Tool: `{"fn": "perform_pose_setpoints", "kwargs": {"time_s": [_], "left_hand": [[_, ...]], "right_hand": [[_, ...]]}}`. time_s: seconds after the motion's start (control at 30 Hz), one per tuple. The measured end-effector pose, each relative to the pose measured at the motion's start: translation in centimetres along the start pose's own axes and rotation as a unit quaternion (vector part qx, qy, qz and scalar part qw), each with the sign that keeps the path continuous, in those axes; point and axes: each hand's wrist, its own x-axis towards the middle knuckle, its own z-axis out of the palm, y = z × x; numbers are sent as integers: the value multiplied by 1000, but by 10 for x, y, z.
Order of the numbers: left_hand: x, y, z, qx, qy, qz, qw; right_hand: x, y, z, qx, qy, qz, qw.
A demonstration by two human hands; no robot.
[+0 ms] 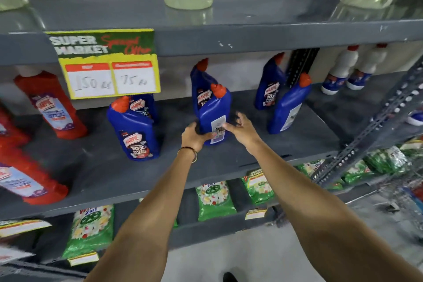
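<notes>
Blue bottle (211,117) stands on the middle shelf (229,162), back label out. Left hand (194,136) wraps its lower side, right hand (240,129) half-curled round the other, thumb on label. Looks like the facing-up step – next, twist it front-out

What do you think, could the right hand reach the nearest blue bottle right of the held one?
Probably yes: only bare shelf separates the right hand from that blue bottle; it would just leave the held bottle.
</notes>
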Motion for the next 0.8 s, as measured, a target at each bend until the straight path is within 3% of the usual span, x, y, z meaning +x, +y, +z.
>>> {"fn": "perform_pose_setpoints", "kwargs": {"time_s": [0.3,0.6,0.7,0.8], "left_hand": [[15,0,15,-52,42,26,997],[-3,39,34,30,241,36,969],[-10,35,34,37,195,67,978],[-12,25,20,1,91,119,989]], "right_hand": [[36,-11,-17,-11,-170,-53,984],[22,-41,-14,50,-233,-100,966],[17,-39,-9,68,-225,-109,966],[16,-39,-13,86,-203,-116,969]]}}
